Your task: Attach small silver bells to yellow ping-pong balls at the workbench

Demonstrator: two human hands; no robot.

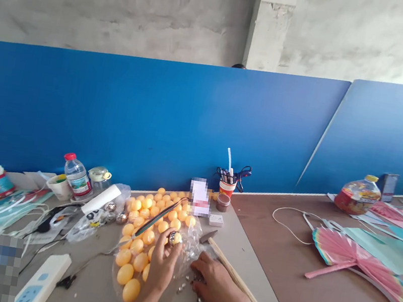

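Note:
My left hand is closed round a small ball, raised above the desk. Shiny silvery pieces cover part of the ball, and a pale yellow patch shows on its right. Low over the desk, my right hand has bent fingers, with a gap between thumb and forefinger. Small shiny metal pieces lie scattered under and beside these fingers. Orange balls fill a clear plastic bag behind my left hand. A dark slim tool with a cord rests across them.
Just right of my right hand lies a hammer with a wooden handle. At the back stand a cup of pens and a small brown jar. A power strip and a bottle are left; a pink fan lies right.

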